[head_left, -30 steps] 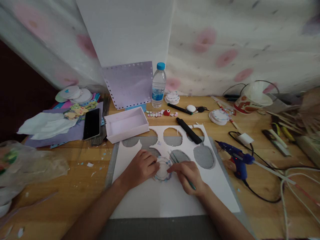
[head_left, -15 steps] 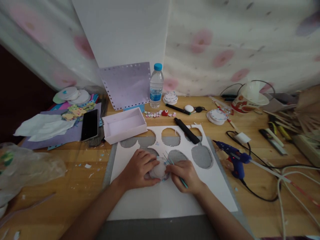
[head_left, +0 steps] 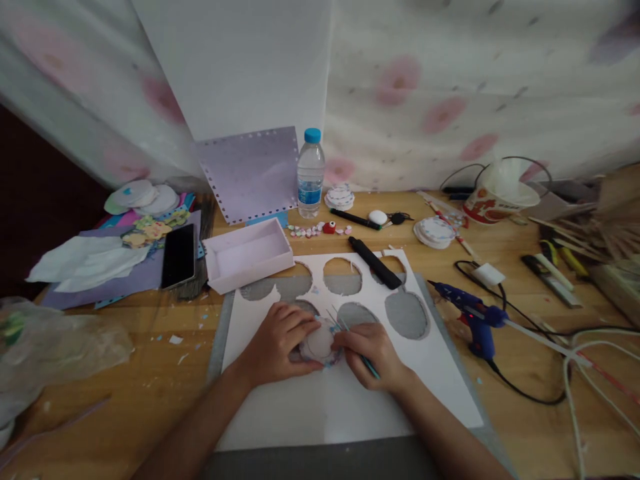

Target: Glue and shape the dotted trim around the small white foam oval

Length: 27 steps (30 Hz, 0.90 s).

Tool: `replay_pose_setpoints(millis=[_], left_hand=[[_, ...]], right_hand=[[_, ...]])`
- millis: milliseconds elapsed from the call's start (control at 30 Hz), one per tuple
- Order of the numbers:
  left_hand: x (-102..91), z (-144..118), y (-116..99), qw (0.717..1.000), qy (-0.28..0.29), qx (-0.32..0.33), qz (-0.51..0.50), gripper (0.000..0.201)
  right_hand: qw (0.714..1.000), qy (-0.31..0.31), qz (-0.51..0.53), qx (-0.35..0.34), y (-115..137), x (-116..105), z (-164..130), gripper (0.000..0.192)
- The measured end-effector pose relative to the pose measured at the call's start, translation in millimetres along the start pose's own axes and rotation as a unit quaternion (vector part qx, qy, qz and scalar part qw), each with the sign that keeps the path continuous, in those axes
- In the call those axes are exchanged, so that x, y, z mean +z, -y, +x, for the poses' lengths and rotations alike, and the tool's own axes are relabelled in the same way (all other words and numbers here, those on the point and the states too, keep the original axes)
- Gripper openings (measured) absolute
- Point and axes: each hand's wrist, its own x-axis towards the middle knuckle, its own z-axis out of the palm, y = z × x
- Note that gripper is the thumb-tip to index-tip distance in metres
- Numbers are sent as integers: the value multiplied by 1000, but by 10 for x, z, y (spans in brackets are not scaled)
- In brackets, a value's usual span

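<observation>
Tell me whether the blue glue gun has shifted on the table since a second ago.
No. The blue glue gun lies at the same spot beside the white sheet, just right of its oval cut-outs; only the camera moved slightly.

Small white disc (head_left: 320, 342), seemingly flat on sheet (head_left: 345, 400)

Dim, even light; no lamp or window in view. Wooden table (head_left: 125, 393), light-toned, grain visible, flecked with small paper scraps. Behind it, a pale hanging cloth (head_left: 450, 87) printed with blurred pink flowers, covering the whole back. A plain white board (head_left: 240, 60) stands upright against the cloth, centre-left. Far left, beyond the cloth's edge, a dark unlit area (head_left: 30, 187); detail cannot be made out.
</observation>
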Motion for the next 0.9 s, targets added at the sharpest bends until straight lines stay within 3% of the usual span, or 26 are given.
replay_pose_setpoints(millis=[300,700,900], left_hand=[[11,-14,24,1000,7,-16,-11,51],[24,-10,22,997,12,48,65,42],[23,-32,-34,994,29,68,77,34]], right_hand=[[1000,-3,6,1,12,-14,33,21],[985,-22,112,129,54,-29,87,22],[980,-26,126,151,56,-25,95,21]])
